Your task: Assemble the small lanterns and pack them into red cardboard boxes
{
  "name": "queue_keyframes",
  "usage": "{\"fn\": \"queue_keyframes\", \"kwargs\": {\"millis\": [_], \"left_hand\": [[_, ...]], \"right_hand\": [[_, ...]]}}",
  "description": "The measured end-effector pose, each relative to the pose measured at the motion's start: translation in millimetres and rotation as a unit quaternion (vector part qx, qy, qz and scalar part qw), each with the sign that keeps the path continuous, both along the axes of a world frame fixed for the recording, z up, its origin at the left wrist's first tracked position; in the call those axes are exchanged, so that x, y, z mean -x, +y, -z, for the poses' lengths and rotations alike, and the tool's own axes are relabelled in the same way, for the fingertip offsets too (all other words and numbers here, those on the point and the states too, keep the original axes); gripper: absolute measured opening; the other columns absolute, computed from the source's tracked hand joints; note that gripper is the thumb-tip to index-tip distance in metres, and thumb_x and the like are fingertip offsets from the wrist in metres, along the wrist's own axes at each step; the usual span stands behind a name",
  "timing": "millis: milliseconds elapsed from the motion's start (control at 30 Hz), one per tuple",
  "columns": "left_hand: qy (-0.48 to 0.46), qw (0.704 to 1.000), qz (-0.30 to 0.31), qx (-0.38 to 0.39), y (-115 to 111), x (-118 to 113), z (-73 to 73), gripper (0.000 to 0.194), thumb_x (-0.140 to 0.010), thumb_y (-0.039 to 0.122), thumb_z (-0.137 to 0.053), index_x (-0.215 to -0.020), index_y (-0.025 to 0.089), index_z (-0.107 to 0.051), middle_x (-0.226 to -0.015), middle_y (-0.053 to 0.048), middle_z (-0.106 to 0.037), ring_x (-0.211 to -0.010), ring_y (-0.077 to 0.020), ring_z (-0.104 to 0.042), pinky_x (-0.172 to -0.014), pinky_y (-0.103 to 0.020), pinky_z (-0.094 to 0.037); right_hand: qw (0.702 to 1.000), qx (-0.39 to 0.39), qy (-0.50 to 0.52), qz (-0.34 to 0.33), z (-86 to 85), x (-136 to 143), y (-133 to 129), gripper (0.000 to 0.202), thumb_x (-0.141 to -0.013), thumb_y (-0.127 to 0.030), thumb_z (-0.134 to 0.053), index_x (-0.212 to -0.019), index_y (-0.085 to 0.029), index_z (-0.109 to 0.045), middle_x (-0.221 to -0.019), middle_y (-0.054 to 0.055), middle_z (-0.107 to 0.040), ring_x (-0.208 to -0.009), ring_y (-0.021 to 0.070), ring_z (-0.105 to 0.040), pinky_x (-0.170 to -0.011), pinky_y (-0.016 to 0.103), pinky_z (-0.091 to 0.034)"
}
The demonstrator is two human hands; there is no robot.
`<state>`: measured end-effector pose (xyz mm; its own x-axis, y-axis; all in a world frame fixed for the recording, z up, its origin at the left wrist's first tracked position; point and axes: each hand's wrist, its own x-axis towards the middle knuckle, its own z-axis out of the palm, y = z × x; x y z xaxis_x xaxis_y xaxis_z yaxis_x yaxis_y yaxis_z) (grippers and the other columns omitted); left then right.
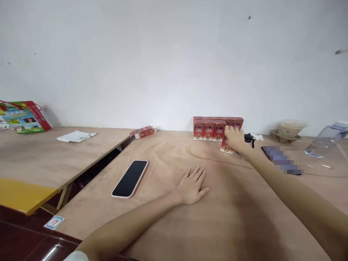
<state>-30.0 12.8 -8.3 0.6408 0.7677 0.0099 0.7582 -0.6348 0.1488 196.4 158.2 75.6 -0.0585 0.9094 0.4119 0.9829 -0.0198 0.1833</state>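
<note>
My right hand [234, 138] reaches to the back of the table and grips a small red box [226, 148] near its top. That box stands slightly tilted in front of the right end of a group of similar red boxes [208, 130], lined up in rows near the wall. Part of the group is hidden behind my fingers. My left hand [192, 186] lies flat on the wooden table [168, 156], fingers spread, holding nothing. To its left lies a phone [130, 179] with a pink case and dark screen.
An opened red box [144, 132] lies at the back left. On the right are a black-lidded item [248, 137], a blurred flat object [282, 159], a lidded cup [291, 127] and a clear bottle [326, 139]. A second table [40, 156] holds white paper [76, 136] and a colourful bag [25, 116].
</note>
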Motion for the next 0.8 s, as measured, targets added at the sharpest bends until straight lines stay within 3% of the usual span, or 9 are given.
{"fn": "queue_keyframes", "kwargs": {"millis": [233,467,600,700,800], "left_hand": [[0.002,1.000,0.002,0.007,-1,-1,0.6,0.070,-0.092,0.053,-0.011,-0.145,0.008,-0.014,-0.153,-0.013,-0.010,-0.142,-0.0259,-0.003,-0.115,-0.050,-0.005],[-0.001,1.000,0.000,0.002,-1,-3,0.2,0.069,-0.092,0.052,-0.009,-0.145,0.009,-0.015,-0.153,-0.014,-0.015,-0.142,-0.0263,-0.003,-0.114,-0.051,-0.007],[-0.019,1.000,0.003,0.017,-1,-2,-1.9,0.067,-0.092,0.052,-0.018,-0.144,0.010,-0.019,-0.152,-0.015,-0.017,-0.142,-0.0278,-0.008,-0.113,-0.052,-0.007],[-0.046,0.998,0.034,0.041,14,10,-10.3,0.066,-0.089,0.054,-0.032,-0.140,0.014,-0.028,-0.150,-0.014,-0.027,-0.140,-0.0277,-0.020,-0.113,-0.049,-0.014],[-0.041,0.994,0.077,0.062,54,39,-26.9,0.060,-0.085,0.055,-0.041,-0.133,0.018,-0.040,-0.148,-0.012,-0.032,-0.137,-0.0274,-0.026,-0.111,-0.044,-0.020]], "right_hand": [[0.996,-0.057,0.046,0.056,6.5,-20,40,0.035,-0.081,-0.003,-0.042,-0.116,-0.005,-0.048,-0.119,0.026,-0.047,-0.106,0.0303,-0.050,-0.080,0.037,-0.036],[0.994,-0.096,-0.041,-0.030,16.5,-44,58,0.036,-0.089,-0.008,-0.027,-0.119,-0.006,-0.048,-0.113,0.020,-0.057,-0.116,0.0294,-0.040,-0.094,0.045,-0.026],[0.994,-0.086,-0.041,-0.049,18.8,-46,63,0.049,-0.080,-0.012,-0.044,-0.127,0.000,-0.037,-0.122,0.024,-0.054,-0.123,0.0298,-0.037,-0.099,0.048,-0.024],[0.994,-0.096,0.003,-0.052,17.1,-42,56,0.074,-0.074,-0.021,-0.056,-0.135,0.003,-0.023,-0.138,0.027,-0.038,-0.133,0.0330,-0.025,-0.105,0.053,-0.019],[0.988,-0.128,0.040,-0.080,17.1,-40,29,0.078,-0.076,-0.030,-0.053,-0.139,-0.001,-0.016,-0.147,0.025,-0.023,-0.137,0.0342,-0.016,-0.107,0.056,-0.017]]}}
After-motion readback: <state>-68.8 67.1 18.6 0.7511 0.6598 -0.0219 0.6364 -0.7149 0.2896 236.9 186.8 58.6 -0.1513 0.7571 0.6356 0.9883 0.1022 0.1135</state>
